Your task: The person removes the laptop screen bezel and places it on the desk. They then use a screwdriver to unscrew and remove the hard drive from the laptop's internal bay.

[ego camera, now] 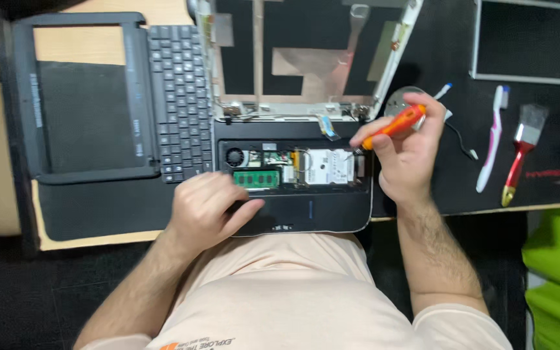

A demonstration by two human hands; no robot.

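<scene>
My right hand (402, 152) grips an orange-handled screwdriver (393, 126), its tip too fine to make out, at the silver hard drive with a pale rectangular label (326, 166). My left hand (205, 206) rests flat and open, hiding part of the opened black laptop base (319, 210) beside a green memory stick (256, 178). Right of my right hand lies a red-handled paintbrush (520, 152).

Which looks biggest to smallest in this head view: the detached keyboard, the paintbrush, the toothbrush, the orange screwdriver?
1. Detached keyboard.
2. Toothbrush and paintbrush: close in length, so unranked.
3. Orange screwdriver, partly hidden by the right hand.
</scene>
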